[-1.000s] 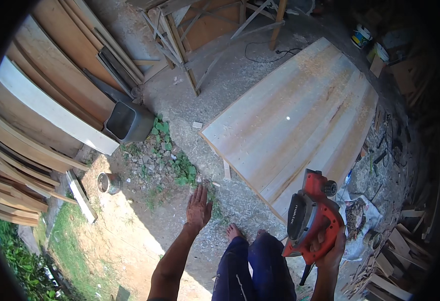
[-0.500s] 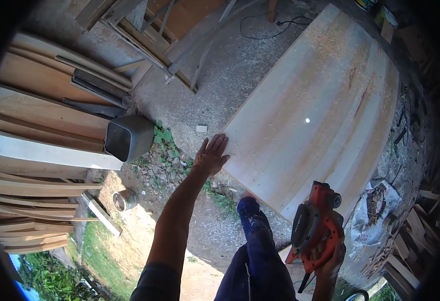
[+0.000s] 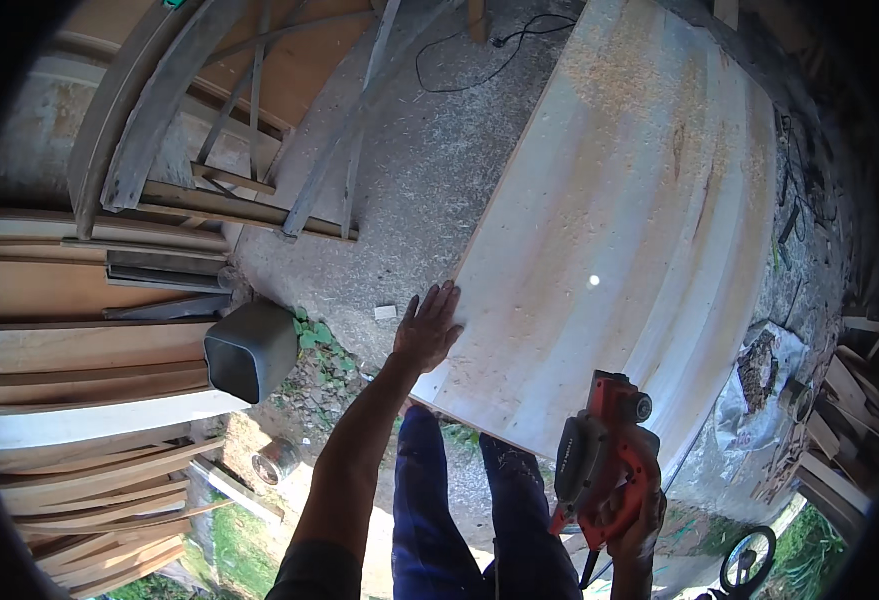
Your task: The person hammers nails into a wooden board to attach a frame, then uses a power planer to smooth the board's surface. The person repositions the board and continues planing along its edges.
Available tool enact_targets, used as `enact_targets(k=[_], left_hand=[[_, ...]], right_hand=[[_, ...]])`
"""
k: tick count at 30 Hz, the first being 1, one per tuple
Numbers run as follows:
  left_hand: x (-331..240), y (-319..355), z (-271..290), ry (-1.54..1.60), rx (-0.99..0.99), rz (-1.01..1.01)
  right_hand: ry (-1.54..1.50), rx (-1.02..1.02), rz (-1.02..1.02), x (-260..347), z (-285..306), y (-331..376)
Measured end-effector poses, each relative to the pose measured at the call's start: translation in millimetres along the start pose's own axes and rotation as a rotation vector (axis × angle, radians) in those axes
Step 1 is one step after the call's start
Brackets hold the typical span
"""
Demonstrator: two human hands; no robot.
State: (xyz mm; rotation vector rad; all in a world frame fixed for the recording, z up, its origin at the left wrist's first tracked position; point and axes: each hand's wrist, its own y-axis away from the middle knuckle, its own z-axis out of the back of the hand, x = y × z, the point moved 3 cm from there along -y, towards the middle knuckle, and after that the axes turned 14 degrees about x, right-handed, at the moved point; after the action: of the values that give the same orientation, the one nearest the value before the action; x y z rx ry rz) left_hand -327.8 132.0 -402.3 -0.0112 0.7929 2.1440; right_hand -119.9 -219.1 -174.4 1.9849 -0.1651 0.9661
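A large pale wooden panel (image 3: 579, 310), made of joined boards, spreads out in front of me, with shavings scattered over its far end. My left hand (image 3: 427, 328) lies flat on its left edge near the close corner, fingers stretched out. In my right hand (image 3: 631, 525) is a red and black electric planer (image 3: 609, 455), gripped by its rear handle. The planer is at the panel's near end, its front part over the wood; whether its sole touches the surface I cannot tell. A cord hangs from its back.
Stacked boards (image 3: 89, 350) fill the left side, beside a dark plastic bin (image 3: 249, 352). Wooden frames (image 3: 249, 205) lean at the far left. A black cable (image 3: 459, 85) lies on the concrete floor. At right are a whitish sack (image 3: 769, 385) and scrap wood (image 3: 844, 400).
My view has turned, and both my legs now show at the panel's near edge. The left hand stays on the panel's edge; the planer remains in my right hand.
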Motion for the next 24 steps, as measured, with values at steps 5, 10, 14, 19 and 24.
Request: enact_targets(k=[5,10,14,19,24], left_hand=[[-7.6,-91.1,44.2,0.024,-0.055,-0.03],[-5.0,-179.7,93.0,-0.057,-0.128,-0.146],[-15.2,-232.1,137.6,-0.077,0.029,-0.129],[-4.0,-271.4,173.4,-0.091,0.046,-0.227],[5.3,-303.6,199.4,-0.119,0.095,-0.272]], right_hand=[[-0.021,-0.096,0.013,-7.3,-18.0,-2.5],[-0.022,-0.2,0.035,-21.4,-50.2,-14.7],[0.027,-0.265,0.087,-33.1,-88.5,-28.3],[0.218,-0.287,0.192,-44.0,-142.1,-48.3],[0.487,-0.309,0.297,-56.9,-190.7,-46.5]])
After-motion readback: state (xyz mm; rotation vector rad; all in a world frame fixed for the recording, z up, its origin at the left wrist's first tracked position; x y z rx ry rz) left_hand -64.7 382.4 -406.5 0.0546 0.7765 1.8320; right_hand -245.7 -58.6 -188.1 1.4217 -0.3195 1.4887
